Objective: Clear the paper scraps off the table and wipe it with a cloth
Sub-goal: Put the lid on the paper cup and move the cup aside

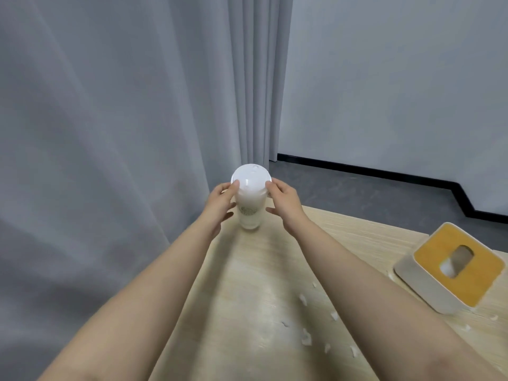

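Note:
A translucent plastic cup [249, 207] with a white lid stands at the far left corner of the light wooden table [247, 284]. My left hand [220, 200] holds its left side, thumb on the lid's rim. My right hand [283, 200] holds the right side, thumb at the rim as well. Several small white paper scraps [305, 339] lie scattered on the table between my right forearm and the near edge, with more of them near the tissue box. No cloth is in view.
A white tissue box [448, 269] with an orange-yellow top and an oval slot stands at the right of the table. A grey curtain [110, 133] hangs close along the table's left edge. Grey floor and a white wall lie beyond.

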{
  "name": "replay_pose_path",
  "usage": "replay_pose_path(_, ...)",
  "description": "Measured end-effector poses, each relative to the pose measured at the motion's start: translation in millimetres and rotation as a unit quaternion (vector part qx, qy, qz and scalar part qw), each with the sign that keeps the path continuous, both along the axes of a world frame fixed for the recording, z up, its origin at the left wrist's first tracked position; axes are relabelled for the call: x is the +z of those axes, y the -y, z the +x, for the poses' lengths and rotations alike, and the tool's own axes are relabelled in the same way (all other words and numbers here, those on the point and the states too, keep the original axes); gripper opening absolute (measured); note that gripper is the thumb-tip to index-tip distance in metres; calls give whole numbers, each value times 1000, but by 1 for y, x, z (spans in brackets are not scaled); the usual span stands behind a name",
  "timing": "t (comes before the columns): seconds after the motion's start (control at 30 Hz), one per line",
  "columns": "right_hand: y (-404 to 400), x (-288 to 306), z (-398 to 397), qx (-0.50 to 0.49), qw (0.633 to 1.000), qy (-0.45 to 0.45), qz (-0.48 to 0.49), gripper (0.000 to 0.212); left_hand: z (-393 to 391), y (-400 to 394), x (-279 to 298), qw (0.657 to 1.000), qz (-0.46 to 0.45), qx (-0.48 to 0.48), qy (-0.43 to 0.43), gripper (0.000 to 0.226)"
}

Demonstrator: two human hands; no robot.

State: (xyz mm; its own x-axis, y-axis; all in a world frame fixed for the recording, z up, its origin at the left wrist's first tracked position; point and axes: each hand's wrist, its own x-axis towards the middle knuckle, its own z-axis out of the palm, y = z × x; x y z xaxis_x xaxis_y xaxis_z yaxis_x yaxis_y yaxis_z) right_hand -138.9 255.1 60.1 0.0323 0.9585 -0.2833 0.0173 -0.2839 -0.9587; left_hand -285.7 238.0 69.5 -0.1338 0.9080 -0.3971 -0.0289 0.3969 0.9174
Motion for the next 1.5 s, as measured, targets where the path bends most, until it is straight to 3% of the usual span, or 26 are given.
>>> replay_pose_path(0.37,-68,-17,-53,36,999,14,-10,35,-47,-62,-22,999,-6,29,36,34)
replay_pose_path(0.57,-71,-29,-59,39,999,20,-20,36,-50,-70,-37,999,-13,30,23,40)
replay_pose_path(0.87,-69,-34,-61,61,997,39,-27,42,-47,-67,-36,999,-13,35,23,26)
replay_pose_path(1.0,-65,-34,-59,60,997,40,-38,44,-48,-63,-36,999,-24,43,8,34)
replay_pose_path(1.17,-45,-41,-41,59,995,65,-39,48,-44,-47,-44,998,-42,46,-18,48)
replay_pose_path(1.33,-13,-49,2,40,994,94,-50,52,-19,-15,-55,996,-77,16,-49,44)
replay_pose_path(1.5,29,-45,71,-12,990,137,-10,46,38,5,-58,994,-55,-55,-70,34)
